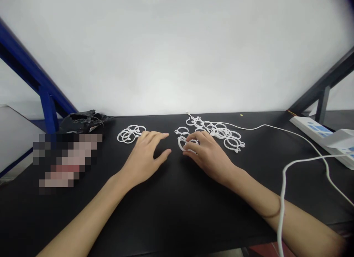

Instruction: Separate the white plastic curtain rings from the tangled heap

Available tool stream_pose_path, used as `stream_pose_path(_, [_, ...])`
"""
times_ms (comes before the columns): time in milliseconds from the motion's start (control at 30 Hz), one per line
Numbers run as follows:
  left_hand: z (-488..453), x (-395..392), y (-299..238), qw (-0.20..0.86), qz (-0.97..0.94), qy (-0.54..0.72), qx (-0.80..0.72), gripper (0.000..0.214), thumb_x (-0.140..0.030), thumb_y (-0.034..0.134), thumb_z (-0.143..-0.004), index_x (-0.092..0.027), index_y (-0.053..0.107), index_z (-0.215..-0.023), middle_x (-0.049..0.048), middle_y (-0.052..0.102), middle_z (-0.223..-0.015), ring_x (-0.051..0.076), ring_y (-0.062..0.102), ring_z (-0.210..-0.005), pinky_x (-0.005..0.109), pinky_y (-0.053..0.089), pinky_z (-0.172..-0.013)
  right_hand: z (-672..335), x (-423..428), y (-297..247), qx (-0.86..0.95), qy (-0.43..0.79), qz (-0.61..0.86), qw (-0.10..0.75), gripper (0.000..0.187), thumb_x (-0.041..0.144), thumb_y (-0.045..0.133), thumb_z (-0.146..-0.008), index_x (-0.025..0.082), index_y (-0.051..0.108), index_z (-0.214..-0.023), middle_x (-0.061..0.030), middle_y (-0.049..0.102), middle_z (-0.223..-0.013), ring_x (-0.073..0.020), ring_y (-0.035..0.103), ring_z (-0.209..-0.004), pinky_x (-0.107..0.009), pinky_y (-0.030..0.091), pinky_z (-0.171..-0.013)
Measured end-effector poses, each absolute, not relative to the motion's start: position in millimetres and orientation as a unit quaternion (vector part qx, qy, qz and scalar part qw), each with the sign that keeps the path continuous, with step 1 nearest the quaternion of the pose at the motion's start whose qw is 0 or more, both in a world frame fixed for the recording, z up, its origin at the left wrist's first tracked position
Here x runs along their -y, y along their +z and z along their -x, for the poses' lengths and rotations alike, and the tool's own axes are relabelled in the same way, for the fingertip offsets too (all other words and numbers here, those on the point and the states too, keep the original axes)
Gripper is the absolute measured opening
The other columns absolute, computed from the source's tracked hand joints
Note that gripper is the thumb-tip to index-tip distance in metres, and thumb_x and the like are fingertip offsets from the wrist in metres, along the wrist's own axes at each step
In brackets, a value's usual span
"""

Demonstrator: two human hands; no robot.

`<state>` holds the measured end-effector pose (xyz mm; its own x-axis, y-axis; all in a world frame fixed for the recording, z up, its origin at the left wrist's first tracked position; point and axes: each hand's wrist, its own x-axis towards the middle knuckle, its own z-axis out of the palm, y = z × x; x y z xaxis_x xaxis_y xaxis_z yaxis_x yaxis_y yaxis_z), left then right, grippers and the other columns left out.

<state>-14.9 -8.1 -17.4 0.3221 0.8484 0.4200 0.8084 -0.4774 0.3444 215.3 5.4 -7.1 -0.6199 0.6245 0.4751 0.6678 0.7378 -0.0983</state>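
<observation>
Between the thumb and fingers of my right hand [206,151] is a white curtain ring [181,144], tilted up off the black table. My left hand [146,153] is open above the table, thumb and fingers apart, holding nothing. Just past its fingers lies a small cluster of white rings [128,134], overlapping one another. A larger spread of the same rings [221,131], some showing small eyelets, lies behind and to the right of my right hand. One loose ring [182,130] rests just beyond the held one.
White cables [265,125] run across the right side of the black table [166,212]. A white power strip [318,131] sits at the right edge. Crumpled black plastic [83,120] lies at the back left, near a blue metal post [48,109]. A pixelated patch hides something at left.
</observation>
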Motion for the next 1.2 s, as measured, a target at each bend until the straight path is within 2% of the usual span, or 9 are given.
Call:
stream_pose_path(100, [1.7, 12.4, -18.7, 0.062, -0.830, 0.294, -0.470, 0.048, -0.043, 0.057, -0.093, -0.023, 0.046, -0.136, 0.0059, 0.058, -0.129, 0.025, 0.048, -0.119, 0.046, 0.041, -0.104, -210.9, 0.7, -6.7, 0.912, -0.096, 0.332, 0.223, 0.012, 0.016, 0.055, -0.094, 0.018, 0.067, -0.097, -0.0144, 0.060, -0.117, -0.0256, 0.053, -0.100, -0.041, 0.050, -0.085])
stream_pose_path(267, [-0.5, 10.4, -23.0, 0.073, -0.851, 0.295, -0.429, 0.036, -0.034, 0.061, -0.092, -0.021, 0.057, -0.126, 0.0054, 0.064, -0.118, 0.023, 0.052, -0.108, 0.041, 0.047, -0.095, -204.3, 5.7, -8.4, 0.925, -0.137, 0.292, 0.200, 0.017, 0.012, 0.049, -0.096, 0.017, 0.065, -0.096, -0.0145, 0.062, -0.115, -0.0253, 0.057, -0.099, -0.041, 0.051, -0.085])
stream_pose_path(367, [2.9, 9.0, -23.4, 0.081, -0.843, 0.307, -0.433, 0.036, -0.033, 0.064, -0.089, -0.020, 0.058, -0.122, 0.0060, 0.064, -0.116, 0.023, 0.052, -0.106, 0.041, 0.049, -0.093, -204.2, 1.4, -11.6, 0.918, -0.096, 0.303, 0.238, 0.010, 0.017, 0.055, -0.094, 0.017, 0.061, -0.102, -0.0130, 0.064, -0.113, -0.0247, 0.059, -0.098, -0.041, 0.051, -0.084])
stream_pose_path(467, [4.6, 9.6, -21.7, 0.091, -0.835, 0.312, -0.444, 0.037, -0.035, 0.064, -0.089, -0.022, 0.058, -0.123, 0.0056, 0.063, -0.115, 0.023, 0.053, -0.105, 0.042, 0.050, -0.091, -207.3, -4.2, -12.9, 0.899, 0.003, 0.332, 0.285, 0.019, 0.023, 0.061, -0.092, 0.016, 0.056, -0.109, -0.0098, 0.068, -0.106, -0.0231, 0.062, -0.096, -0.040, 0.053, -0.085])
stream_pose_path(600, [3.9, 12.0, -19.5, 0.105, -0.832, 0.305, -0.452, 0.040, -0.034, 0.062, -0.089, -0.024, 0.055, -0.127, 0.0056, 0.059, -0.115, 0.023, 0.052, -0.107, 0.042, 0.050, -0.092, -211.8, -6.2, -10.8, 0.885, 0.098, 0.335, 0.308, 0.009, 0.022, 0.060, -0.093, 0.020, 0.058, -0.102, -0.0040, 0.070, -0.096, -0.0186, 0.062, -0.088, -0.033, 0.053, -0.078])
stream_pose_path(833, [0.9, 13.8, -15.4, 0.096, -0.839, 0.280, -0.456, 0.033, -0.036, 0.058, -0.090, -0.023, 0.057, -0.120, 0.0054, 0.059, -0.111, 0.023, 0.050, -0.103, 0.042, 0.049, -0.090, -210.6, -3.1, -9.8, 0.877, 0.121, 0.311, 0.344, 0.010, 0.018, 0.055, -0.094, 0.021, 0.059, -0.103, -0.0040, 0.067, -0.094, -0.0166, 0.060, -0.086, -0.031, 0.051, -0.077])
stream_pose_path(1067, [-0.7, 13.3, -17.0, 0.089, -0.847, 0.289, -0.437, 0.029, -0.036, 0.058, -0.091, -0.021, 0.059, -0.116, 0.0047, 0.063, -0.107, 0.023, 0.051, -0.099, 0.041, 0.048, -0.088, -209.0, -2.6, -10.6, 0.881, 0.103, 0.316, 0.337, 0.009, 0.019, 0.051, -0.097, 0.021, 0.059, -0.098, -0.0033, 0.065, -0.087, -0.0163, 0.058, -0.080, -0.031, 0.050, -0.074])
stream_pose_path(1133, [2.2, 11.2, -17.5, 0.080, -0.843, 0.299, -0.440, 0.032, -0.037, 0.057, -0.091, -0.022, 0.056, -0.119, 0.0047, 0.063, -0.109, 0.023, 0.052, -0.101, 0.041, 0.048, -0.089, -207.7, -2.2, -11.9, 0.877, 0.108, 0.320, 0.341, 0.011, 0.021, 0.051, -0.097, 0.022, 0.059, -0.105, -0.0037, 0.067, -0.092, -0.0171, 0.060, -0.086, -0.033, 0.051, -0.079])
stream_pose_path(1200, [9.5, 6.5, -17.8, 0.049, -0.830, 0.307, -0.463, 0.033, -0.035, 0.057, -0.090, -0.022, 0.054, -0.120, 0.0053, 0.062, -0.113, 0.025, 0.053, -0.105, 0.043, 0.047, -0.092, -207.3, -2.4, -12.9, 0.870, 0.111, 0.339, 0.341, 0.023, 0.023, 0.055, -0.095, 0.024, 0.055, -0.119, -0.0043, 0.068, -0.102, -0.0188, 0.061, -0.096, -0.036, 0.052, -0.086])
